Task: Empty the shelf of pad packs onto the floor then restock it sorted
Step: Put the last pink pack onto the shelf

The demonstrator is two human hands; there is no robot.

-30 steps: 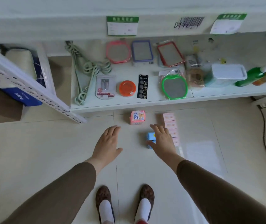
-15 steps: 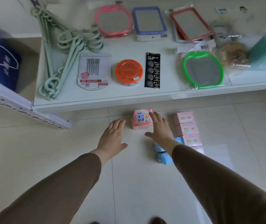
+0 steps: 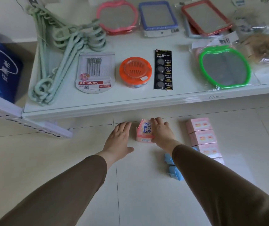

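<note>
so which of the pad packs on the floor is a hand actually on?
The lone pink soft pack nearest the shelf; the right hand rests on it. The row of pink boxes and the blue packs lie untouched.

Both arms outstretched; left hand (image 3: 119, 137) flat, right hand (image 3: 161, 131) curled.

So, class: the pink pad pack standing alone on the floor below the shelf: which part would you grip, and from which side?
Grip the pink pad pack across its two narrow side faces, coming down from above. It stands upright on the floor, so the top and sides are free. The right hand already rests on its right side; the left hand is open just beside its left.
</note>
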